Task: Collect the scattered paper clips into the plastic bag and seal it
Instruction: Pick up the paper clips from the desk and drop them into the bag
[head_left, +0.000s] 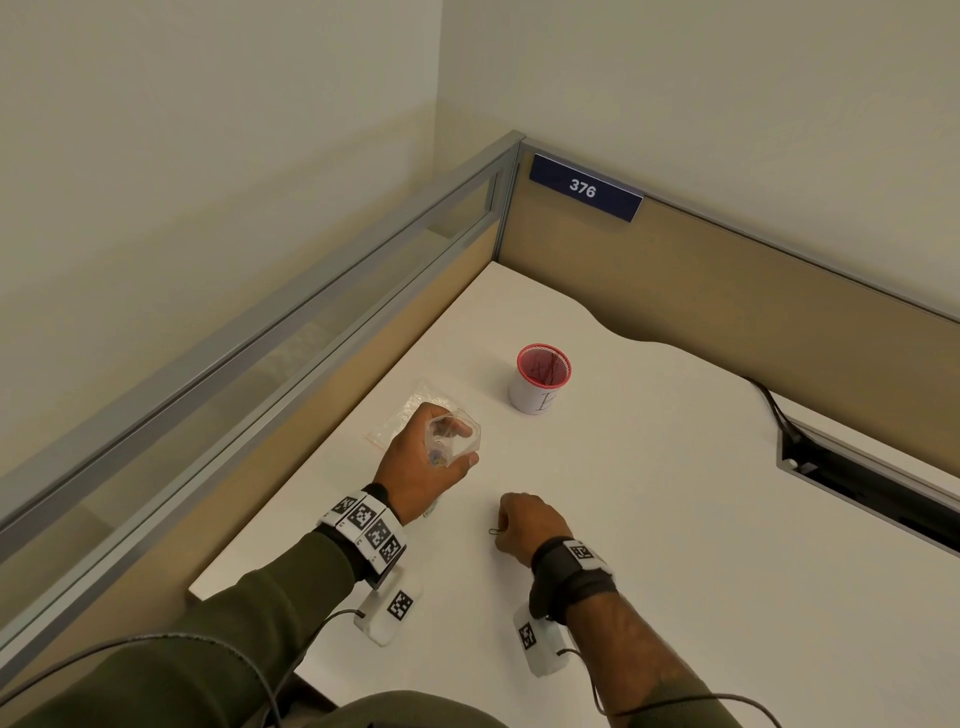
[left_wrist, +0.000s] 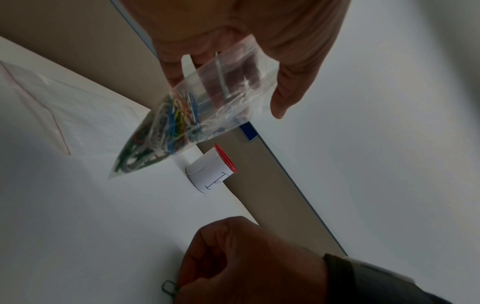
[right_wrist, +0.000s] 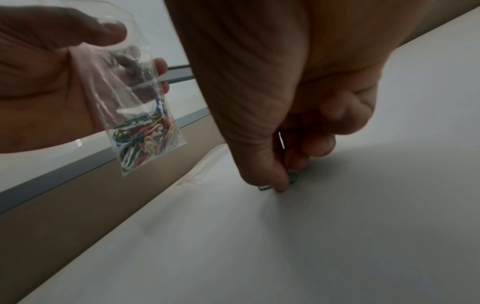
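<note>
**Operator:** Nearest to me, low and right of centre in the head view, my right hand (head_left: 524, 522) is working on the table (head_left: 675, 493). Its thumb and fingertips (right_wrist: 281, 186) are pressed together, pinching one dark green paper clip (left_wrist: 168, 287) that is lying against the tabletop.

**Supervisor:** Is the clip off the surface yet?

**Operator:** I cannot tell; the right wrist view is showing it at the fingertips, right at the table. I'm judging this as the pick-up step for what looks like the last loose clip, since I'm seeing no others scattered.

**Supervisor:** And the bag?

**Operator:** A little further up, at centre frame, my left hand (head_left: 426, 457) is holding the small plastic bag (left_wrist: 197, 115) in the air, fingers and thumb curled around its upper part. The coloured paper clips (right_wrist: 145, 139) are bunched in its lower corner. Whether its mouth is spread open, I cannot say for sure.

**Supervisor:** Next move?

**Operator:** I'm thinking: lift the clip, carry it up and left to the bag's mouth, drop it in, then press the strip closed.

**Supervisor:** Anything beyond?

**Operator:** A second, flat bag (head_left: 410, 410) is lying just behind my left hand, and further up, a white cup with a red rim (head_left: 540, 379) is standing well apart.
</note>
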